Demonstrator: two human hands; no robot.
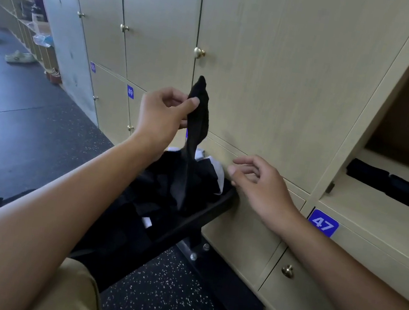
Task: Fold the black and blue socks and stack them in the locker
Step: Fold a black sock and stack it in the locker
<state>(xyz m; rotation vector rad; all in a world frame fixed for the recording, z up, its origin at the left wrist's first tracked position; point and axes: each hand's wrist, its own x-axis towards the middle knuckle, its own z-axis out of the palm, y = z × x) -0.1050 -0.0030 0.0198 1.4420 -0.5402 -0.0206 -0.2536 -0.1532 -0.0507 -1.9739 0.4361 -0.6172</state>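
Observation:
My left hand point(163, 113) pinches a long black sock point(194, 137) near its top, so it hangs down over a heap of dark socks point(167, 181) on a black bench point(205, 208). A little to the right and lower, my right hand point(259, 187) hovers with fingers curled and apart, holding nothing. At the far right, an open locker point(366, 207) holds a row of folded dark socks point(391, 184) on its shelf.
Beige locker doors point(278, 72) with brass knobs fill the wall ahead; a blue tag reads 47 point(323, 223). Some white fabric point(218, 170) lies among the heap. The floor is dark speckled rubber point(170, 297). Shoes and clutter lie far left.

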